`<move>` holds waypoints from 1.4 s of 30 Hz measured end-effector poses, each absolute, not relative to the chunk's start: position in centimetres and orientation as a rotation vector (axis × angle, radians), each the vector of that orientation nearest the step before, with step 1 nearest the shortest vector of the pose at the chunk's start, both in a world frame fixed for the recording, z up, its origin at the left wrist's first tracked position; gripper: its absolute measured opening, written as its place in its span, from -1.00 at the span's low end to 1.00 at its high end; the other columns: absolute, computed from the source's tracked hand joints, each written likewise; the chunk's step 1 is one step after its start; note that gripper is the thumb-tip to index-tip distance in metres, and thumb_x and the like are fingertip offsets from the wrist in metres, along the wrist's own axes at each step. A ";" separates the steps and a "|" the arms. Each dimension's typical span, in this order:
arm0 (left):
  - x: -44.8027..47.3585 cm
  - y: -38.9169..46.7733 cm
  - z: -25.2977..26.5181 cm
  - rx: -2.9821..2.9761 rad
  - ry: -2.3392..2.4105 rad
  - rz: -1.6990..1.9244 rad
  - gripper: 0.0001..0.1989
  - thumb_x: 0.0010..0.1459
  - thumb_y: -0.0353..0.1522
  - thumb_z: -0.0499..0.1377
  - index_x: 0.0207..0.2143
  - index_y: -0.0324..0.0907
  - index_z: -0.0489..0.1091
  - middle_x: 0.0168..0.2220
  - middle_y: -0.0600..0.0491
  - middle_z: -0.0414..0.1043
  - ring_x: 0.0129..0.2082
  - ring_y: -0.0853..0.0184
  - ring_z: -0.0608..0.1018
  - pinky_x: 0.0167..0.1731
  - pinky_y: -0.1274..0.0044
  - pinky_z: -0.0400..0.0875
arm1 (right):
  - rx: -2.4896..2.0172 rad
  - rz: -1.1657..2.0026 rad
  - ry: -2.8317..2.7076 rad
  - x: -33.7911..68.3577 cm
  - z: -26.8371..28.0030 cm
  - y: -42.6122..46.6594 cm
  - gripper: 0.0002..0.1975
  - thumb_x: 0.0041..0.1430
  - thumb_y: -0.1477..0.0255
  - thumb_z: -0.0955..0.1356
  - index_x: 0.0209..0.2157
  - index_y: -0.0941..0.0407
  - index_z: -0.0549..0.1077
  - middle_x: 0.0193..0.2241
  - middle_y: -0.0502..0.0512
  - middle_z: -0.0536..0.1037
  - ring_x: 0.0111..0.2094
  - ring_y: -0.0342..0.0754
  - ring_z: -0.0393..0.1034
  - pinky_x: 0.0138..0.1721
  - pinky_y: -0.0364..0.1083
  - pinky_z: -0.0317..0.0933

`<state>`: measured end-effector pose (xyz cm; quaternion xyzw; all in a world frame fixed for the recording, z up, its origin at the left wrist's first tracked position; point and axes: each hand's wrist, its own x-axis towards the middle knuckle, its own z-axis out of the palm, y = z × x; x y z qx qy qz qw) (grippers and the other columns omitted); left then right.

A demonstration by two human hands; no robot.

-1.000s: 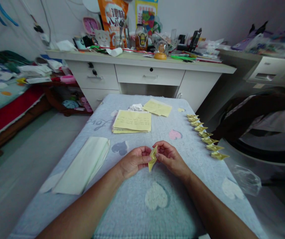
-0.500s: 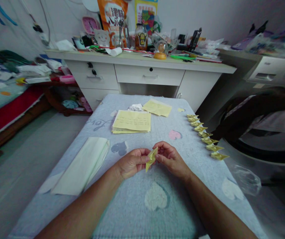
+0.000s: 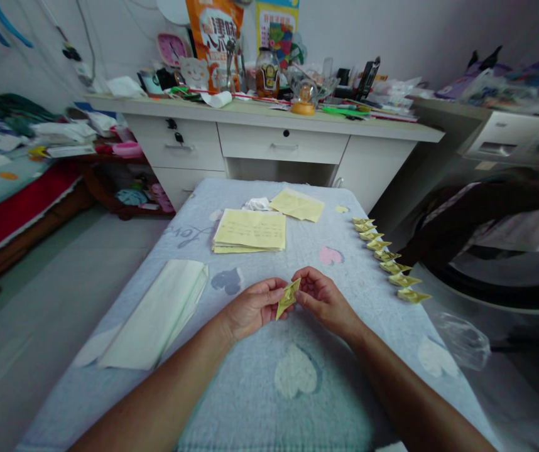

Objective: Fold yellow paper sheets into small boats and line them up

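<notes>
Between my two hands, above the cloth-covered table, is a small folded yellow paper boat [image 3: 288, 300]. My left hand [image 3: 259, 306] pinches its left side between thumb and fingers. My right hand [image 3: 322, 300] grips its upper right end with thumb and bent fingers. Along the table's right edge runs a row of several similar yellow paper boats [image 3: 399, 279]. A stack of yellow paper sheets [image 3: 250, 230] with handwriting lies beyond my hands, and more yellow sheets [image 3: 299, 205] lie behind it to the right.
A folded white-green cloth or paper [image 3: 159, 314] lies on the table's left [image 3: 194, 402]. Crumpled white paper [image 3: 257, 204] sits by the stack. Behind stands a cluttered white desk [image 3: 283, 125]; a washing machine [image 3: 509, 144] is at right, with a clear plastic bag [image 3: 465, 342] by the table edge.
The paper boat tilts slightly differently between my fingers, and both hands have shifted only a little. The view has moved slightly; the row of boats and the stack stay in place.
</notes>
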<state>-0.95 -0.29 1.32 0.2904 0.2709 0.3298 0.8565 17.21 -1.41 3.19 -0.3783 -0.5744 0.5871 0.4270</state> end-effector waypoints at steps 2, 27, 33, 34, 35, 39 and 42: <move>-0.9 -0.3 1.3 0.616 0.590 0.700 -0.72 0.05 -0.33 0.30 -0.19 -0.21 0.36 -0.34 0.03 0.44 -0.40 0.40 0.50 -0.41 0.58 0.30 | -0.982 1.463 -1.450 17.3 3.4 -1.4 -0.69 0.09 0.20 0.42 -0.31 0.10 0.32 -0.45 -0.03 0.40 -0.42 -0.16 0.29 -0.38 -0.16 0.17; -0.2 -0.1 1.1 0.990 0.956 0.939 -0.75 0.04 -0.26 0.27 -0.28 -0.24 0.40 -0.39 0.01 0.49 -0.51 0.41 0.50 -0.51 0.57 0.30 | -1.226 0.652 -2.023 19.6 4.5 -0.8 -0.81 0.14 0.55 0.30 -0.19 0.07 0.39 -0.26 0.08 0.43 -0.37 -0.14 0.32 -0.33 -0.14 0.22; -0.3 0.1 0.8 0.960 0.940 0.901 -0.73 0.06 -0.24 0.27 -0.27 -0.24 0.38 -0.39 0.01 0.49 -0.51 0.42 0.49 -0.53 0.59 0.28 | -1.107 0.483 -2.365 19.4 5.0 -0.5 -0.73 0.18 0.63 0.20 -0.24 0.08 0.46 -0.23 0.15 0.46 -0.26 -0.06 0.37 -0.26 -0.10 0.23; -0.4 0.1 0.8 0.951 0.932 0.894 -0.72 0.06 -0.23 0.27 -0.26 -0.24 0.39 -0.38 0.01 0.49 -0.51 0.42 0.48 -0.53 0.59 0.28 | -1.109 0.475 -2.378 19.4 5.0 -0.3 -0.74 0.19 0.62 0.20 -0.26 0.09 0.46 -0.26 0.15 0.47 -0.26 -0.05 0.37 -0.25 -0.10 0.23; -0.4 0.1 0.9 0.943 0.923 0.894 -0.70 0.06 -0.20 0.26 -0.25 -0.24 0.39 -0.37 0.00 0.49 -0.50 0.42 0.49 -0.53 0.59 0.27 | -1.114 0.462 -2.385 19.5 5.0 -0.1 -0.75 0.20 0.62 0.20 -0.27 0.10 0.46 -0.27 0.15 0.48 -0.26 -0.05 0.37 -0.25 -0.10 0.23; -0.8 0.0 1.4 0.955 0.957 1.042 -0.67 0.16 -0.11 0.15 -0.19 -0.18 0.38 -0.20 -0.01 0.46 -0.40 0.38 0.51 -0.50 0.58 0.28 | -1.193 0.361 -2.325 21.0 5.1 1.7 -0.77 0.20 0.62 0.20 -0.29 0.13 0.45 -0.31 0.16 0.50 -0.26 -0.04 0.38 -0.23 -0.10 0.23; -1.3 0.3 1.5 1.130 1.099 1.147 -0.73 0.17 -0.17 0.16 -0.21 -0.18 0.39 -0.35 0.04 0.43 -0.41 0.39 0.45 -0.44 0.58 0.29 | -1.311 0.239 -2.196 23.7 5.5 4.3 -0.79 0.15 0.62 0.22 -0.31 0.13 0.46 -0.34 0.12 0.51 -0.33 -0.07 0.38 -0.26 -0.12 0.22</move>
